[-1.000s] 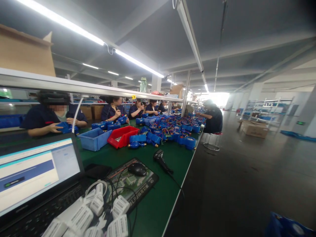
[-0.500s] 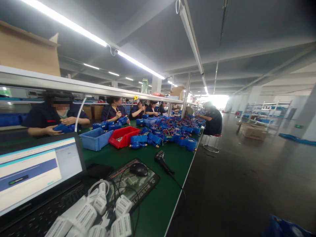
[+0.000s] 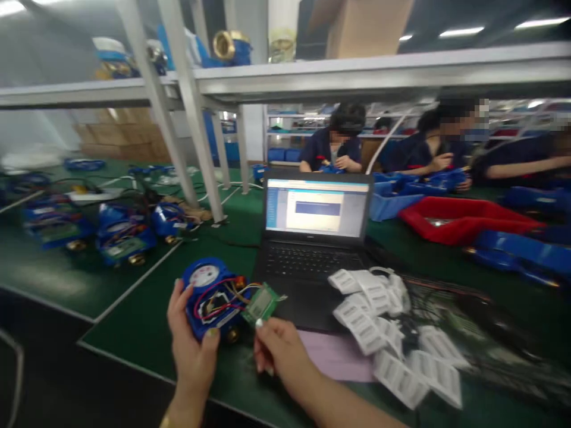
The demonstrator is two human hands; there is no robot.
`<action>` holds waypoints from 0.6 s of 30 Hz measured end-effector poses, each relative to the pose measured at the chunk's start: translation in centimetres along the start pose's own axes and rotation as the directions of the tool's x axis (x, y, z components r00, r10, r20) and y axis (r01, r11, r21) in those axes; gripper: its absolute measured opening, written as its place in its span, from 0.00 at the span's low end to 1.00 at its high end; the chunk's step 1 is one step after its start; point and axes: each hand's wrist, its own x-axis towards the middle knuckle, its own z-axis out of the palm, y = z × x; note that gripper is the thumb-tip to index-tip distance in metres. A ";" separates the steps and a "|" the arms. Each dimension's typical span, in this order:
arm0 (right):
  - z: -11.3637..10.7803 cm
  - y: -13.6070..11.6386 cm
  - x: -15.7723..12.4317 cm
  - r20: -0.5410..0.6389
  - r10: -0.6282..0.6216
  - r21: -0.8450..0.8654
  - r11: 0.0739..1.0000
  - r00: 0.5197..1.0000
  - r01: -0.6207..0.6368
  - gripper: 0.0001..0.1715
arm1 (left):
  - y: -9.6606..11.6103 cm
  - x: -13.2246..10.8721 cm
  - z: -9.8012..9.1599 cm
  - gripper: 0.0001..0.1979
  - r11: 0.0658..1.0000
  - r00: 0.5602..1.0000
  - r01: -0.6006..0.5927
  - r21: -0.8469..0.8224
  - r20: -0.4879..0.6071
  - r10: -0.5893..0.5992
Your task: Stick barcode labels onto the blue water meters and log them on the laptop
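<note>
My left hand grips a blue water meter by its side, fingers on the left and thumb across the front. The meter's housing is uncovered, with red, black and white wires inside and a brass fitting low on its right. Those wires lead to a green circuit board with a small display. My right hand pinches the board's lower edge between thumb and finger, just right of the meter. Behind the board stands an open laptop with its screen lit.
White barcode labels lie in a bunch right of the laptop. Several wired blue meters sit on the left bench. A red bin is at right. Co-workers sit opposite, under a shelf.
The view has swung left and down from the long bench to the laptop. My hands, the meter and the circuit board have come into sight.
</note>
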 end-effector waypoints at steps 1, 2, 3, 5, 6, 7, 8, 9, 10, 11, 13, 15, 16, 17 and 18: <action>-0.2 0.2 -0.1 0.007 -0.012 0.009 1.000 1.000 0.012 0.39 | -0.2 -0.2 -0.7 0.36 1.000 1.000 0.006 0.014 -0.009 -0.006; -0.3 0.3 -0.3 0.009 -0.017 0.013 1.000 1.000 0.017 0.39 | -0.3 -0.4 -0.9 0.37 1.000 1.000 0.010 0.015 -0.010 -0.010; -0.4 0.3 -0.5 0.008 -0.017 0.013 1.000 1.000 0.017 0.40 | -0.4 -0.4 -0.9 0.36 1.000 1.000 0.013 0.008 -0.007 -0.013; -0.4 0.2 -0.8 -0.002 -0.010 0.008 1.000 1.000 0.010 0.40 | -0.3 -0.5 -0.5 0.34 1.000 1.000 0.019 -0.004 0.003 -0.019; -0.3 0.1 -0.9 -0.005 -0.006 0.005 1.000 1.000 0.006 0.40 | -0.3 -0.4 -0.3 0.34 1.000 1.000 0.023 -0.008 0.008 -0.023; -0.3 0.0 -1.0 -0.006 -0.003 0.002 1.000 1.000 0.003 0.40 | -0.2 -0.4 -0.2 0.33 1.000 1.000 0.028 -0.008 0.011 -0.028; -0.2 -0.1 -0.9 -0.007 -0.003 0.001 1.000 1.000 0.003 0.40 | -0.2 -0.4 -0.1 0.33 0.999 0.999 0.032 -0.004 0.011 -0.032; -0.2 -0.1 -0.9 -0.008 -0.004 0.001 1.000 1.000 0.004 0.40 | -0.1 -0.4 -0.1 0.33 0.999 0.999 0.036 0.003 0.012 -0.036; -0.3 -0.1 -0.8 -0.007 -0.004 0.001 1.000 1.000 0.004 0.40 | -0.1 -0.4 -0.2 0.32 0.999 0.999 0.039 0.012 0.012 -0.040; -0.3 0.0 -0.7 -0.006 -0.004 0.003 1.000 1.000 0.004 0.40 | -0.1 -0.4 -0.3 0.32 0.999 0.999 0.043 0.020 0.014 -0.044; -0.4 0.2 -0.6 -0.006 -0.010 0.009 1.000 1.000 0.010 0.39 | -0.2 -0.4 -0.4 0.32 0.998 0.998 0.057 0.030 0.015 -0.057; -0.4 0.3 -0.6 -0.006 -0.015 0.013 1.000 1.000 0.015 0.39 | -0.2 -0.4 -0.4 0.32 0.998 0.998 0.058 0.035 0.015 -0.059; -0.4 0.3 -0.7 -0.007 -0.016 0.013 1.000 1.000 0.016 0.39 | -0.2 -0.4 -0.4 0.32 0.998 0.998 0.055 0.036 0.014 -0.056; -0.3 0.2 -0.8 -0.006 -0.016 0.010 1.000 1.000 0.016 0.39 | -0.3 -0.4 -0.3 0.31 0.998 0.999 0.051 0.036 0.011 -0.051; -0.3 0.2 -0.9 -0.005 -0.016 0.005 1.000 1.000 0.016 0.39 | -0.3 -0.4 -0.3 0.31 0.998 0.999 0.044 0.037 0.008 -0.045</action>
